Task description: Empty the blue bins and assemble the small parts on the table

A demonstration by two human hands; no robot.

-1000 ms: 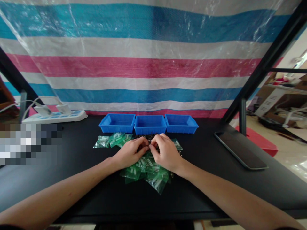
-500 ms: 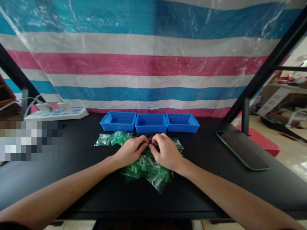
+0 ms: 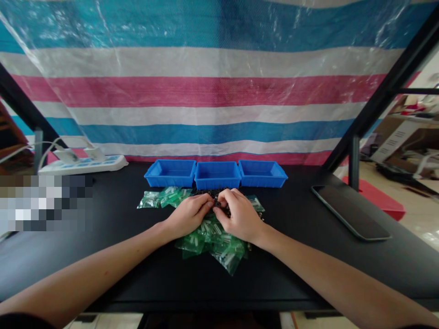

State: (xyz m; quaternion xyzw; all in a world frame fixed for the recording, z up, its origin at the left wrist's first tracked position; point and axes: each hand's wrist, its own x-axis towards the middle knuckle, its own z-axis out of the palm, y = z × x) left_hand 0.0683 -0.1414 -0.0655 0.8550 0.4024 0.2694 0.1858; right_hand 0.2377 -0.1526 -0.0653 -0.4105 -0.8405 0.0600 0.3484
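Observation:
My left hand (image 3: pixel 192 212) and my right hand (image 3: pixel 238 214) meet over the middle of the table, fingertips nearly touching. Both are closed in a pinch around something small and dark that I cannot make out. Beneath them lies a heap of green-tinted clear plastic bags (image 3: pixel 206 235) with small pale pieces inside. More such bags (image 3: pixel 168 196) lie left of my left hand, and one bag (image 3: pixel 255 203) shows to the right of my right hand. A pile of small dark parts (image 3: pixel 206 192) shows just behind my fingers, partly hidden.
Three blue trays (image 3: pixel 218 183) stand in a row behind the hands. A phone (image 3: pixel 350 212) lies on the black table (image 3: pixel 295 256) at the right. At the back left is a white power strip (image 3: pixel 85 165) with plugs. Black frame posts and a striped sheet (image 3: pixel 219 91) border the table.
My right fingertips have shifted slightly, leaving a little more space from the left ones. Both hands stay over the heap. The whole view has moved a little.

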